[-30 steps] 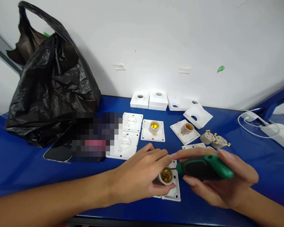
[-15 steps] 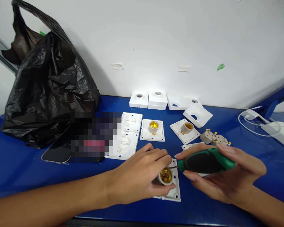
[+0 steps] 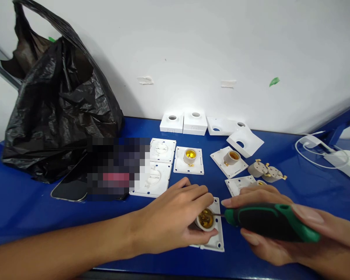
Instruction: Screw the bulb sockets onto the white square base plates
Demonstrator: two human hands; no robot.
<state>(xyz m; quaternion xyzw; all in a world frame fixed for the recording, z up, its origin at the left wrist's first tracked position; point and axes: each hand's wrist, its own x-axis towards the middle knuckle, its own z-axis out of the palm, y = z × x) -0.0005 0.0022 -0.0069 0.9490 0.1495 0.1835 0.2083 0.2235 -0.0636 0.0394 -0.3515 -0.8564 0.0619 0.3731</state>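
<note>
At the front middle of the blue table, my left hand (image 3: pixel 182 216) is closed around a lamp socket (image 3: pixel 205 219) with a brass-coloured inside. The socket sits on a square white base plate (image 3: pixel 218 237), partly covered by my fingers. My right hand (image 3: pixel 297 233) grips a green and black screwdriver (image 3: pixel 268 221). Its thin shaft points left and reaches the socket's rim; the tip's exact contact cannot be made out. Just beyond my right fingers lies another white plate (image 3: pixel 239 184) with a socket, partly hidden by the hand.
Behind are two plates with sockets (image 3: pixel 189 165) (image 3: pixel 229 165), bare plates (image 3: pixel 160 182), loose sockets (image 3: pixel 258 170) and several white covers (image 3: pixel 194 126) along the wall. A black plastic bag (image 3: pixel 61 105) and a phone (image 3: pixel 71 188) are left. A white power strip (image 3: pixel 344 161) with a cable lies right.
My right hand and the screwdriver have moved right and slightly down, with the handle now lying more level. My left hand stays on the socket.
</note>
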